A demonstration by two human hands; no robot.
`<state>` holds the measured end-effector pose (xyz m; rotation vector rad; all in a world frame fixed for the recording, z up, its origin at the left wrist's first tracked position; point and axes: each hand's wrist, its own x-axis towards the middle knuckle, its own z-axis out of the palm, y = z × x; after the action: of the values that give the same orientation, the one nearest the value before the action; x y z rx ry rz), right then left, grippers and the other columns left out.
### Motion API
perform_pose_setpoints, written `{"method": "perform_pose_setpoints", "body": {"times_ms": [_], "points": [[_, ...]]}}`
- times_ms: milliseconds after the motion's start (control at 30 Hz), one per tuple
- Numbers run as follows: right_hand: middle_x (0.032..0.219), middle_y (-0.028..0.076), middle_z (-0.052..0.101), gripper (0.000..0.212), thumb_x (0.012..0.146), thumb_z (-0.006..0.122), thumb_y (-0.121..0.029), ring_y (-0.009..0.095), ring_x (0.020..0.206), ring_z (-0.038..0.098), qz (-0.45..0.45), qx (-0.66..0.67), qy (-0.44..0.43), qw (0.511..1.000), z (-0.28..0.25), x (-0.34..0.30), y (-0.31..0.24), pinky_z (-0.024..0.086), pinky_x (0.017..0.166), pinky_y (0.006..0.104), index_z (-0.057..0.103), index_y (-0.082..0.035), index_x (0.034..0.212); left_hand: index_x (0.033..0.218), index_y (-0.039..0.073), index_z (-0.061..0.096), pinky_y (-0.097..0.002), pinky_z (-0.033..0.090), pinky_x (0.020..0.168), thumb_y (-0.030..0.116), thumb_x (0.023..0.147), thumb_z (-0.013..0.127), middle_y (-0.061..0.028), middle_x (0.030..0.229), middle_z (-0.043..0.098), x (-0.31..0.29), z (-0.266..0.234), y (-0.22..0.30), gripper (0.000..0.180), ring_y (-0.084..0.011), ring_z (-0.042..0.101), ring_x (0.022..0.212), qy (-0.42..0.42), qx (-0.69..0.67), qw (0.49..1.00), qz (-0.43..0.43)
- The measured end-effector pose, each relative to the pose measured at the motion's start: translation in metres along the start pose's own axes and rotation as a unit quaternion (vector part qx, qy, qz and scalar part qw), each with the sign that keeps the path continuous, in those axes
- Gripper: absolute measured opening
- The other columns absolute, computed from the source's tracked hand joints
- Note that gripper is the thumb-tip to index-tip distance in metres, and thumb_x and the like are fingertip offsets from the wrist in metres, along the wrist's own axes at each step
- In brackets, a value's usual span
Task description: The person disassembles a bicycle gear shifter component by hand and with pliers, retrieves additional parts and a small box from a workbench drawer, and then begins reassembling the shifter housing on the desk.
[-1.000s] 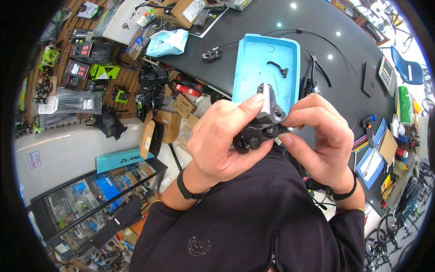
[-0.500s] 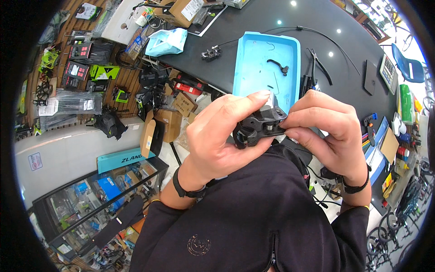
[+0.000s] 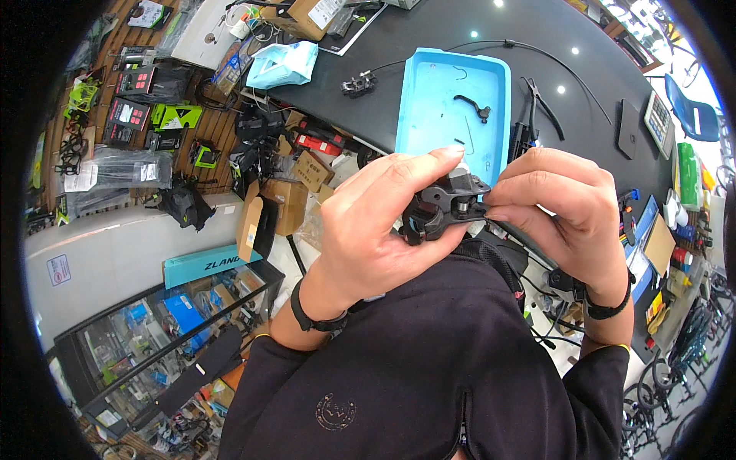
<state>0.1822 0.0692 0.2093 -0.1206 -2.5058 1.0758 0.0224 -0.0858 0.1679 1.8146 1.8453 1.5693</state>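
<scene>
My left hand point(image 3: 376, 222) is closed around a black bicycle brake lever body point(image 3: 438, 205), thumb and fingers gripping its sides in front of my chest. On the body's right end, the thumb and fingertips of my right hand point(image 3: 571, 203) are pinched together. Whether they hold a small part or the body's edge is hidden. Just beyond lies a light blue tray point(image 3: 426, 96). Inside it are a black lever blade point(image 3: 477, 109), a thin bent wire or key point(image 3: 470, 134) and a few tiny pieces.
On the dark table, a black brake caliper point(image 3: 359, 84) lies left of the tray, with a cable-like hose point(image 3: 563, 67) curving behind. Black-handled pliers point(image 3: 544, 111) lie to the right. A calculator point(image 3: 658, 123) and a light blue packet point(image 3: 282, 65) are farther out.
The brake lever body has turned slightly in my left hand and risen a little. My right hand has shifted slightly right, its fingertips still at the body's end.
</scene>
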Motion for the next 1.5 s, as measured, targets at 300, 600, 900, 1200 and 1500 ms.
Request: {"method": "perform_pose_setpoints", "body": {"times_ms": [300,600,900,1200,1500], "points": [[0.096,0.006,0.066,0.033,0.075,0.073,0.007,0.007,0.070,0.060,0.178,0.102,0.041,0.978,0.010,-0.006,-0.018,0.046,0.061,0.0209,0.061,0.003,0.105,0.115,-0.001,0.067,-0.0310,0.056,0.080,0.002,0.063,0.083,-0.0146,0.104,0.071,-0.002,0.006,0.006,0.055,-0.0225,0.071,0.089,-0.005,0.035,0.999,-0.017],[0.109,0.007,0.062,0.039,0.079,0.067,0.009,0.005,0.078,0.060,0.301,0.214,-0.022,0.929,0.012,-0.001,-0.012,0.050,0.071,0.0194,0.057,0.006,0.117,0.115,0.000,0.067,-0.0330,0.056,0.075,0.002,0.063,0.082,-0.0154,0.101,0.071,-0.003,0.016,0.004,0.055,-0.0266,0.070,0.085,-0.018,0.055,0.998,0.016],[0.104,0.007,0.061,0.028,0.081,0.066,0.002,0.007,0.079,0.064,0.293,0.320,-0.050,0.900,0.010,0.002,0.002,0.050,0.069,0.0219,0.059,0.006,0.108,0.115,0.001,0.067,-0.0315,0.056,0.078,0.001,0.063,0.081,-0.0135,0.101,0.071,-0.005,0.014,0.001,0.054,-0.0229,0.071,0.088,-0.018,0.025,0.999,-0.022],[0.104,0.006,0.061,0.028,0.086,0.063,0.002,0.006,0.083,0.062,0.291,0.369,-0.059,0.881,0.008,-0.002,0.012,0.050,0.072,0.0222,0.058,0.006,0.113,0.115,0.001,0.067,-0.0288,0.054,0.079,0.003,0.064,0.083,-0.0102,0.099,0.071,-0.005,0.017,-0.003,0.053,-0.0163,0.069,0.088,-0.010,-0.052,0.995,-0.080],[0.105,0.006,0.063,0.034,0.089,0.072,-0.012,0.008,0.089,0.060,0.260,0.320,-0.032,0.911,0.004,-0.017,0.024,0.050,0.078,0.0238,0.060,0.004,0.117,0.121,-0.001,0.062,-0.0258,0.047,0.091,0.001,0.064,0.084,-0.0073,0.112,0.065,-0.008,0.007,-0.008,0.061,-0.0115,0.060,0.100,-0.036,-0.284,0.935,-0.211]]}}
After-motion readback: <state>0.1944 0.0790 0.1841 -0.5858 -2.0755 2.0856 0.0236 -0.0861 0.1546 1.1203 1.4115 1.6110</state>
